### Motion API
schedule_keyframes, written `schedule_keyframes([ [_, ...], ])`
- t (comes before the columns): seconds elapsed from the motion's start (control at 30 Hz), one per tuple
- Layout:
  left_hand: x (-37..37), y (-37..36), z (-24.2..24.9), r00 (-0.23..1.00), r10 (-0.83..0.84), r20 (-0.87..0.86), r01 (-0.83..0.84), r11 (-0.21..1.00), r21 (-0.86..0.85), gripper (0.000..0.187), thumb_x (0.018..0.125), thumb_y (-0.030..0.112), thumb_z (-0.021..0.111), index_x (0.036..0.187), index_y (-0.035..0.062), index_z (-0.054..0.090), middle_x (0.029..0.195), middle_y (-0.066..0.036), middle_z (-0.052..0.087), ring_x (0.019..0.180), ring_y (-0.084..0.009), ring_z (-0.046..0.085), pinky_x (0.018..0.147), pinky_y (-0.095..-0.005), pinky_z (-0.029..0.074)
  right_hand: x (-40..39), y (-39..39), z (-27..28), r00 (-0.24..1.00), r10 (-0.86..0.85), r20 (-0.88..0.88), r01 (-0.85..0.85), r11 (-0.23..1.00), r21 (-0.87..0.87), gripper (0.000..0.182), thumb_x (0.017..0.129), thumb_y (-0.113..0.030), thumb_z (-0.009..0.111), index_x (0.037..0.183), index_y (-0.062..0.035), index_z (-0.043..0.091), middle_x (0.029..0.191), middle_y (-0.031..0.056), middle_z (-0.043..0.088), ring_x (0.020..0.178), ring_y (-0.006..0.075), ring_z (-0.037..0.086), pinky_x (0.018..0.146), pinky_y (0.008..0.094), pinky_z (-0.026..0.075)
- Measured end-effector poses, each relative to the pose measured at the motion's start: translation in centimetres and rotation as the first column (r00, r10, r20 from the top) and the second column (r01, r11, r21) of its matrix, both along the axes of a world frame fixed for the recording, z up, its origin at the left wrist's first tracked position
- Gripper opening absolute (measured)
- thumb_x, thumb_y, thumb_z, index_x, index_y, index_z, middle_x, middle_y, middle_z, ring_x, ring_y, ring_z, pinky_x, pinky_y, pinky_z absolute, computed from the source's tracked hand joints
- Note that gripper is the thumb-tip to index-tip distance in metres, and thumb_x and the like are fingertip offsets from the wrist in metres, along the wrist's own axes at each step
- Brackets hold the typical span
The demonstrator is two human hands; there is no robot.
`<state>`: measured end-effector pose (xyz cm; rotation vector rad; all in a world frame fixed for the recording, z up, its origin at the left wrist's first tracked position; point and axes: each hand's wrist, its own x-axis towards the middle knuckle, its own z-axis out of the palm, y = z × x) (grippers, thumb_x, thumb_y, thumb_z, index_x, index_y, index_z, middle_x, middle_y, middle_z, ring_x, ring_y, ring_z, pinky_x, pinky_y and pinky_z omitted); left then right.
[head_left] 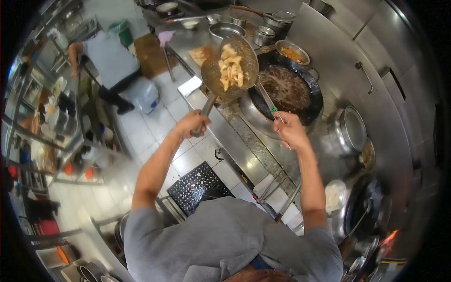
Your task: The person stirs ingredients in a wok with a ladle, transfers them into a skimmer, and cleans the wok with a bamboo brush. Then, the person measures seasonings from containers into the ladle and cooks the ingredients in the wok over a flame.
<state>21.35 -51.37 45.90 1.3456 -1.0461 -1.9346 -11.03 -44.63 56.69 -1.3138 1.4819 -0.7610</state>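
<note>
My left hand is wrapped round the thick handle of a wide, round skimmer. Pale golden fried pieces are heaped where its bowl meets a second round strainer. That strainer's thin metal handle, with a green tie on it, runs down into my closed right hand. The two bowls overlap in this view, and the food hides part of both. Just right of them, a large wok holds dark, foaming oil.
A bowl of orange-brown bits stands behind the wok, near metal pots. At right are a lidded pot, another wok and an open flame. A person bends over at left. A black perforated mat lies on the floor.
</note>
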Motion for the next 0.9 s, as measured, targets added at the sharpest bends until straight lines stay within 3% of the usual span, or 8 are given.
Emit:
schedule_keyframes([
  [0.13,0.2,-0.8,-0.7,0.994,0.019,-0.106,-0.015,0.999,0.037,0.016,0.082,0.003,0.06,0.088,0.0039,0.045,0.068,-0.004,0.051,0.048,-0.0104,0.05,0.04,-0.0259,0.044,0.4,-0.3,-0.9,0.999,-0.033,-0.031,0.03,0.996,-0.087,0.032,0.091,-0.001,0.049,0.121,0.0086,0.052,0.074,0.0065,0.056,0.037,0.0067,0.041,0.029,0.0251,0.029],
  [0.43,0.2,-3.1,-5.3,0.982,0.028,-0.188,-0.01,0.995,0.1,0.012,0.081,0.002,0.059,0.082,0.0027,0.048,0.066,-0.005,0.051,0.048,-0.0102,0.05,0.04,-0.0251,0.043,-4.4,1.3,1.6,0.92,-0.291,0.263,0.313,0.948,-0.048,0.037,0.095,-0.006,0.049,0.13,0.0064,0.045,0.076,0.0051,0.054,0.038,0.0047,0.036,0.029,0.0236,0.03],
  [0.57,0.5,-4.6,-10.2,0.95,-0.01,-0.313,0.052,0.991,0.127,0.01,0.084,0.006,0.058,0.078,0.0036,0.049,0.064,-0.004,0.051,0.048,-0.0093,0.049,0.04,-0.0246,0.042,-9.3,2.0,0.7,0.863,-0.5,0.073,0.505,0.848,-0.161,0.035,0.096,-0.009,0.047,0.129,0.0038,0.047,0.074,0.0044,0.053,0.038,0.0053,0.037,0.029,0.0241,0.03],
  [0.7,1.0,-3.7,-12.9,0.896,0.088,-0.435,0.014,0.974,0.225,0.018,0.092,0.019,0.056,0.093,0.0011,0.054,0.071,-0.003,0.053,0.054,-0.0088,0.05,0.041,-0.0223,0.043,-15.2,2.9,-2.2,0.789,-0.602,-0.12,0.57,0.791,-0.224,0.031,0.095,-0.007,0.047,0.125,0.0014,0.051,0.073,0.0048,0.053,0.036,0.0082,0.039,0.028,0.0265,0.03],
  [0.73,1.6,-3.6,-15.0,0.811,0.139,-0.568,0.043,0.954,0.295,0.035,0.096,0.036,0.052,0.107,0.0029,0.055,0.08,-0.004,0.056,0.06,-0.0116,0.054,0.051,-0.0258,0.05,-16.7,3.0,-3.8,0.78,-0.614,-0.123,0.581,0.783,-0.223,0.031,0.095,-0.007,0.047,0.125,0.0014,0.051,0.073,0.0048,0.053,0.036,0.0082,0.039,0.028,0.0265,0.03],
  [0.77,1.1,-2.3,-14.4,0.813,0.128,-0.568,0.057,0.954,0.296,0.035,0.096,0.036,0.052,0.107,0.0029,0.055,0.08,-0.004,0.056,0.06,-0.0116,0.054,0.051,-0.0258,0.05,-18.1,3.1,-5.5,0.782,-0.611,-0.121,0.581,0.786,-0.212,0.031,0.095,-0.007,0.048,0.124,0.0003,0.051,0.073,0.0044,0.052,0.035,0.0084,0.038,0.028,0.0266,0.03],
  [0.83,0.5,0.7,-12.1,0.8,0.275,-0.534,-0.141,0.95,0.279,0.047,0.095,0.045,0.05,0.119,0.0048,0.054,0.092,-0.008,0.057,0.076,-0.0176,0.057,0.066,-0.0328,0.053,-18.6,3.5,-6.3,0.779,-0.617,-0.111,0.59,0.781,-0.203,0.031,0.094,-0.006,0.048,0.124,-0.0008,0.052,0.072,0.0041,0.052,0.035,0.0086,0.038,0.028,0.0267,0.029],
  [0.9,1.4,2.3,-15.6,0.775,0.258,-0.577,-0.099,0.951,0.293,0.051,0.095,0.048,0.049,0.126,0.0081,0.05,0.1,-0.009,0.055,0.083,-0.0209,0.056,0.076,-0.0396,0.053,-17.1,3.1,-6.1,0.758,-0.629,0.171,0.609,0.777,0.158,0.031,0.094,-0.005,0.048,0.125,-0.0025,0.051,0.072,0.0035,0.05,0.035,0.0071,0.036,0.028,0.0255,0.028],
])
